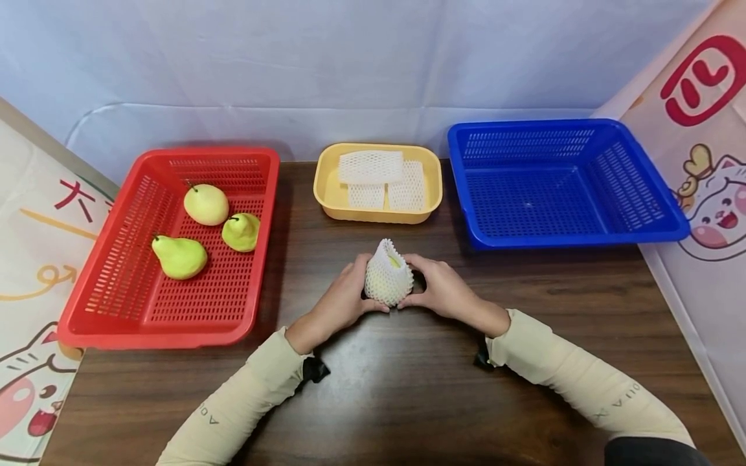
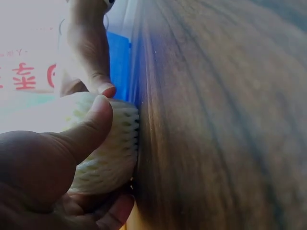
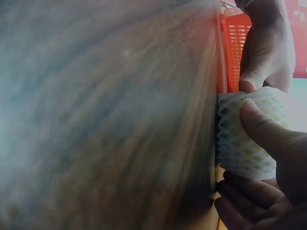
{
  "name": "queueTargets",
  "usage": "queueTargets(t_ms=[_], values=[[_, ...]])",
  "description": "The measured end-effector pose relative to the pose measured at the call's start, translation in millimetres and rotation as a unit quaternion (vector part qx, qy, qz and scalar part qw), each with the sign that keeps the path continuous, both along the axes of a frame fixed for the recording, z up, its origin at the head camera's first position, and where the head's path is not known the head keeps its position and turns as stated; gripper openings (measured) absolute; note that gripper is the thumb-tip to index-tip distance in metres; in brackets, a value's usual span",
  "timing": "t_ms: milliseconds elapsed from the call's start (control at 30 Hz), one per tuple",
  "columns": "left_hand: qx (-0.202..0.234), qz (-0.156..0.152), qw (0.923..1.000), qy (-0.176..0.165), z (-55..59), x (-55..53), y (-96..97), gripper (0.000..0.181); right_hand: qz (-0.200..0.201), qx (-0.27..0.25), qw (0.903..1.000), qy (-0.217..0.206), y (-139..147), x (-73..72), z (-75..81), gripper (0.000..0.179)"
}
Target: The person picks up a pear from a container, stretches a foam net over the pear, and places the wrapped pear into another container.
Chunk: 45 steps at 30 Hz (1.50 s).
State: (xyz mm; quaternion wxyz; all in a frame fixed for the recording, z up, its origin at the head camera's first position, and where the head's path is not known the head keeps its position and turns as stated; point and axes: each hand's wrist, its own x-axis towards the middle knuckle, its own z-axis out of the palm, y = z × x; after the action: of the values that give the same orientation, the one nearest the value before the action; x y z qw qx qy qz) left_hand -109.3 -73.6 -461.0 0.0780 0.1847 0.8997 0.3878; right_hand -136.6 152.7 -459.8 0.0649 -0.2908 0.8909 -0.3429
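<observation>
A white foam fruit net (image 1: 386,283) stands on the table in the middle of the head view, wrapped around a yellow-green fruit (image 1: 394,261) that shows at the net's upper opening. My left hand (image 1: 344,292) grips it from the left, thumb at the near side and fingers around the back. From the right, my right hand (image 1: 446,288) holds it the same way. In the left wrist view the thumb lies along the net (image 2: 111,160); the right wrist view shows the other thumb pressed on the mesh (image 3: 242,148). Most of the fruit is hidden by the net.
To the left, a red basket (image 1: 160,338) holds three yellow-green pears, one of them a plumper, rounder pear (image 1: 206,204). Behind the hands, a yellow tray (image 1: 379,215) contains several flat white foam nets (image 1: 370,167). A blue basket (image 1: 574,238) stands at the back right.
</observation>
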Motion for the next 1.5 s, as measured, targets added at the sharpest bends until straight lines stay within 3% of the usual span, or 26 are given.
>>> queueTargets(t_ms=[333,533,700,833,1000,1100,1233,1333,1500], values=[[0.038,-0.015,0.9991,-0.014,3.6,1.3,-0.2,0.091,0.030,-0.034,0.9987,-0.024,3.4,-2.4,5.1,0.083],[0.050,-0.027,0.9982,-0.020,8.5,0.4,-2.2,0.092,0.036,-0.045,0.9983,-0.010,5.7,-3.8,7.4,0.082],[0.051,-0.050,0.9965,-0.043,12.8,-3.0,-6.8,0.093,0.041,-0.041,0.9982,0.012,6.6,-2.8,7.5,0.092],[0.090,-0.056,0.9915,-0.076,18.6,-6.6,-11.7,0.092,0.044,-0.048,0.9966,0.050,6.3,-2.5,9.3,0.105],[0.131,-0.060,0.9841,-0.104,24.4,-9.0,-13.2,0.090,0.044,-0.058,0.9933,0.090,4.8,-1.5,12.5,0.094],[0.178,-0.041,0.9779,-0.102,25.6,-9.3,-10.8,0.076,0.042,-0.064,0.9930,0.091,4.1,-0.7,12.0,0.087],[0.217,0.018,0.9719,-0.089,26.1,-8.4,-3.8,0.064,0.041,-0.070,0.9924,0.092,2.3,0.8,10.1,0.086],[0.202,0.047,0.9740,-0.090,26.9,-6.9,2.6,0.065,0.036,-0.075,0.9910,0.105,1.0,2.3,8.3,0.088],[0.217,0.064,0.9690,-0.099,27.0,-6.0,9.4,0.071,0.026,-0.090,0.9889,0.115,-1.0,4.4,7.0,0.086]])
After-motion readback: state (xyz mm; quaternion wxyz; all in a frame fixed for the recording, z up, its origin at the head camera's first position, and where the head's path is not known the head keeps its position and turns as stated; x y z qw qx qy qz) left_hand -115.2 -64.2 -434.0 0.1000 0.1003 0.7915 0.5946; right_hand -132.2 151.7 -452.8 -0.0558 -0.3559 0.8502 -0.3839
